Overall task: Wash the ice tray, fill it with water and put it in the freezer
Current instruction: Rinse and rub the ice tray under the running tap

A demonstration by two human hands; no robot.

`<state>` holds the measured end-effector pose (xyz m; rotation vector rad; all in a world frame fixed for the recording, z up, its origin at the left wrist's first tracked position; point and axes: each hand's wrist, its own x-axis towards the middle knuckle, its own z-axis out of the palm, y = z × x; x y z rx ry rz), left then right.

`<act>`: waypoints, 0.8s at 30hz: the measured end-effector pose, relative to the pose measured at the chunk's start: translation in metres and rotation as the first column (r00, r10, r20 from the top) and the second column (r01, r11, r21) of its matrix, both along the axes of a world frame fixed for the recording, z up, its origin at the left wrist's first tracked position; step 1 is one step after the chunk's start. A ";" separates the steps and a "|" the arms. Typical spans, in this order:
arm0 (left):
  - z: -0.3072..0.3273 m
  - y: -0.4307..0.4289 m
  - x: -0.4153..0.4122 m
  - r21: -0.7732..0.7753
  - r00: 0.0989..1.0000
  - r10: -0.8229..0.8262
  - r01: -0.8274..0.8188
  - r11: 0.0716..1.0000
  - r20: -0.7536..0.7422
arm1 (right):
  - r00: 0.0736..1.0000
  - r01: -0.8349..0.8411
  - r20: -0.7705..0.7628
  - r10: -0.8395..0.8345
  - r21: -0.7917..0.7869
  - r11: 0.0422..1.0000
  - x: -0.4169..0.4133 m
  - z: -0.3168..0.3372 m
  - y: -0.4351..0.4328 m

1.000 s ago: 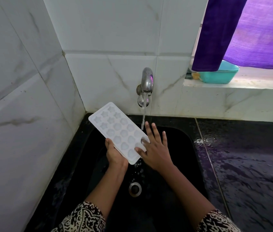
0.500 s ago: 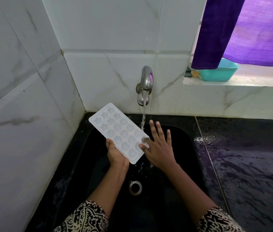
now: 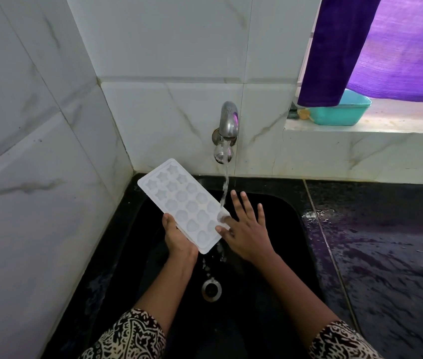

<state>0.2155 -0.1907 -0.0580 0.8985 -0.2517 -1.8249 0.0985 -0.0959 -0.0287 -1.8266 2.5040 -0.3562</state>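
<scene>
White ice tray (image 3: 183, 207), star and round moulds, gripped by left hand (image 3: 178, 238); right hand (image 3: 246, 231) splayed.

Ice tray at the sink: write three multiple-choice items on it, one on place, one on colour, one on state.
1. Where does the tap's stream land on the ice tray?
A. its far left corner
B. its right edge near the right hand
C. it misses the tray

2. What colour is the basin on the window ledge?
A. teal
B. red
C. black

3. How is the tray held?
A. flat on the sink floor
B. tilted, gripped by the left hand
C. leaning on the tap

Answers:
1 B, the stream meets the tray beside the right hand.
2 A, the basin is teal.
3 B, the left hand grips its near edge, above the sink.
</scene>
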 end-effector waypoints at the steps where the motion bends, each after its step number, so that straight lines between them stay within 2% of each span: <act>1: 0.002 0.002 -0.002 0.006 1.000 -0.007 0.007 1.000 -0.013 | 1.000 0.023 0.004 -0.023 -0.015 1.000 -0.001 0.002 -0.001; 4: 0.006 0.007 -0.007 0.034 0.998 -0.051 0.052 0.998 -0.028 | 1.000 0.020 0.007 -0.020 -0.009 1.000 0.006 0.004 -0.006; 7: -0.001 0.000 -0.004 0.034 1.000 -0.017 0.017 0.999 0.005 | 1.000 -0.011 0.021 0.010 0.021 1.000 0.006 0.000 -0.002; 11: 0.004 0.005 -0.006 0.014 1.000 -0.022 0.023 1.000 -0.007 | 0.999 0.046 -0.012 -0.046 -0.020 0.999 0.002 -0.001 -0.002; 14: 0.005 0.006 -0.006 0.028 1.000 -0.014 0.014 1.000 -0.012 | 1.000 -0.006 -0.015 0.006 -0.009 1.000 0.012 -0.002 -0.004; 16: 0.001 0.002 -0.003 0.011 1.000 -0.002 0.002 1.000 0.000 | 0.999 -0.027 0.025 0.027 0.020 0.999 0.013 -0.001 -0.001; 18: -0.003 0.000 -0.002 0.010 1.000 0.013 -0.013 1.000 0.016 | 0.996 -0.012 0.092 0.013 -0.018 1.000 0.012 0.004 0.003; 20: -0.005 0.000 -0.004 0.025 1.000 -0.014 0.014 1.000 -0.004 | 0.993 -0.022 0.118 0.030 -0.069 0.997 0.015 0.008 0.005; 24: 0.002 0.003 -0.014 0.013 0.996 -0.038 0.040 0.999 -0.084 | 0.996 -0.026 0.082 0.030 -0.041 0.999 0.016 0.004 0.002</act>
